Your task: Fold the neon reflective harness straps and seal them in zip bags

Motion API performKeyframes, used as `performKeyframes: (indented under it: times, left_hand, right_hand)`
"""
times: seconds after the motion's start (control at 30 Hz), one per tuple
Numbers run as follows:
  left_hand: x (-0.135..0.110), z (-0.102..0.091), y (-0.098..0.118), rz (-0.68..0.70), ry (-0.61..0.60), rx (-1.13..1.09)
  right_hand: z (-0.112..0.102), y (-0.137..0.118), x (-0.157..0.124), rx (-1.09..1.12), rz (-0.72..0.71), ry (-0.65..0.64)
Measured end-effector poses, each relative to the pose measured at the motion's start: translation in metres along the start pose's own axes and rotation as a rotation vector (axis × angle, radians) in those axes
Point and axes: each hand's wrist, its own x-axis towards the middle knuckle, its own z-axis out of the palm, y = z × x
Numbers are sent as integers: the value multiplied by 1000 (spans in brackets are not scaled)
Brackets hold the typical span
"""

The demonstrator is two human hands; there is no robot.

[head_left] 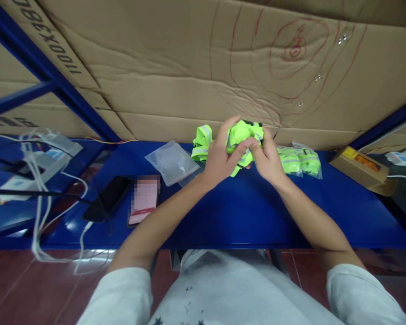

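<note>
Both hands hold a bunched neon-yellow reflective vest (244,133) above the back of the blue table (230,212). My left hand (221,155) grips its left side with curled fingers. My right hand (265,158) pinches its lower right part. Behind my left hand lies another folded neon-yellow vest (202,142) with grey reflective strips. To the right of my right hand lie two bagged vests (299,160).
An empty clear plastic bag (171,161) lies left of the hands. A black phone (110,196) and a pink card (144,198) sit further left, beside white cables (40,194). A cardboard box (362,169) stands at the right. Cardboard sheets (189,63) line the back.
</note>
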Motion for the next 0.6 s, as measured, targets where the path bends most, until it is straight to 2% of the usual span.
performKeyframes:
  times: [0.1, 0.27, 0.33, 0.47, 0.5, 0.6]
  left_hand:
    - [0, -3, 6, 20, -12, -46]
    - [1, -4, 12, -20, 46, -94]
    - [3, -2, 11, -52, 58, -131]
    - [0, 5, 4, -81, 88, -137]
    - [-2, 8, 2, -81, 99, -123]
    - [-10, 15, -3, -92, 113, -100]
  right_hand:
    - [-9, -10, 2, 60, 5, -141]
    - [-21, -18, 5, 145, 28, -312]
    - [-18, -19, 4, 139, 51, -279]
    - [-4, -16, 1, 34, -1, -10]
    - [-2, -15, 1, 19, -24, 20]
    - [4, -8, 0, 61, -25, -49]
